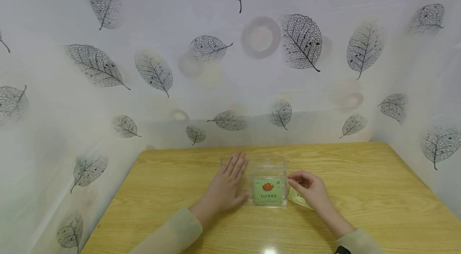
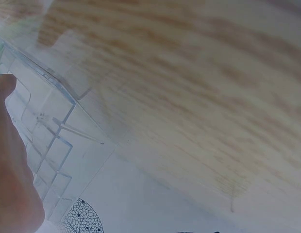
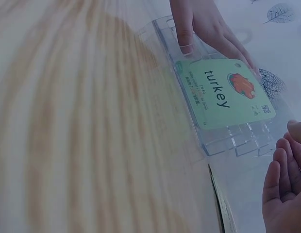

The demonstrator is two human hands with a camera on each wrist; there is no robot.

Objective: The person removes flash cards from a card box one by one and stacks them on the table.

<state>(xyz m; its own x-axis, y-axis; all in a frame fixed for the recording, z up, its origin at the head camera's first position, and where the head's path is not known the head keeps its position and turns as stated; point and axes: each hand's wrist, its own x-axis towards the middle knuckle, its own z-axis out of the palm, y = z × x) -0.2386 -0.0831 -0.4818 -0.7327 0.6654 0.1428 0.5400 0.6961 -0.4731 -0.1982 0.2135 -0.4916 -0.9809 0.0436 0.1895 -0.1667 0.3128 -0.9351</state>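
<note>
A clear plastic box (image 1: pixel 269 162) with stepped compartments stands on the table, and a green card (image 1: pixel 268 201) reading "turkey" lies on its front right part. My left hand (image 1: pixel 227 184) rests flat on the box's left side, fingers straight. In the left wrist view only part of that hand (image 2: pixel 14 179) shows beside the clear walls (image 2: pixel 60 141). Just off the box's right edge is my right hand (image 1: pixel 310 191), its fingers loosely bent, with nothing visible between them in the right wrist view (image 3: pixel 285 187). Below it lies a pale yellow card (image 1: pixel 298 199), partly covered by the hand.
The wood-grain table (image 1: pixel 162 190) reaches back to a white curtain (image 1: pixel 201 94) printed with dark leaves, which also hangs at both sides. A dark watch (image 1: pixel 342 250) sits on the right wrist at the bottom of the head view.
</note>
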